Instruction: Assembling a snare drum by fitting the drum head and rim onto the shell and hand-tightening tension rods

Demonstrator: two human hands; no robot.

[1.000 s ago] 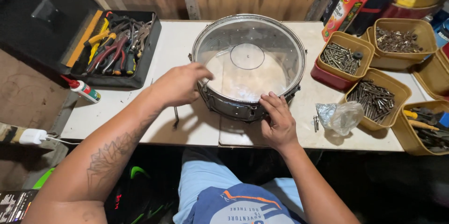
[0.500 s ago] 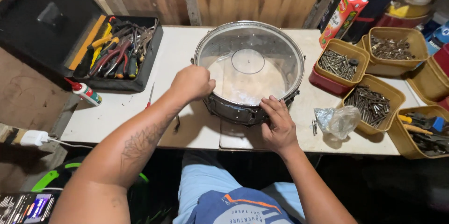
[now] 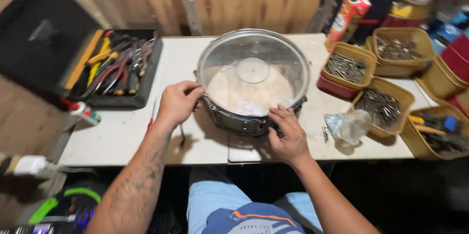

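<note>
A shallow round metal-shelled snare drum with a clear head [image 3: 252, 80] is sitting at the centre of the white desk [image 3: 122, 133]. The left hand [image 3: 177, 103] is curling closed on its rim at nine o'clock. The right hand [image 3: 288, 135] is pressing spread fingers against the shell at five o'clock. A black open tool case of pliers [image 3: 115, 67] is lying at ten o'clock, tan trays of screws [image 3: 378, 75] at three o'clock.

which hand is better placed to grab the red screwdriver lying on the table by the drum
Left, probably. The left hand sits at the drum's left rim, right beside the red screwdriver on the table. The right hand rests on the drum's near right rim and would have to cross over.
</note>
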